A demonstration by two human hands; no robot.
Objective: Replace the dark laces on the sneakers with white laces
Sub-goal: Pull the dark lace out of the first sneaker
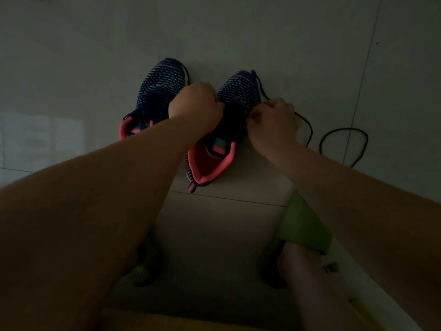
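Two navy knit sneakers side by side on pale floor tiles (298,56): right sneaker (238,96), left sneaker (162,80). Dark lace (343,139) trailing right, pinched by right hand (274,123). Left hand (195,106) fisted over right sneaker; contents unclear. No readable branding.

both hands (196,103) (274,120) curled, forearms stretched forward and down.

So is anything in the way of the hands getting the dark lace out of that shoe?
Nothing visible. The right hand already pinches the dark lace beside the right sneaker, and the left hand is on that sneaker.
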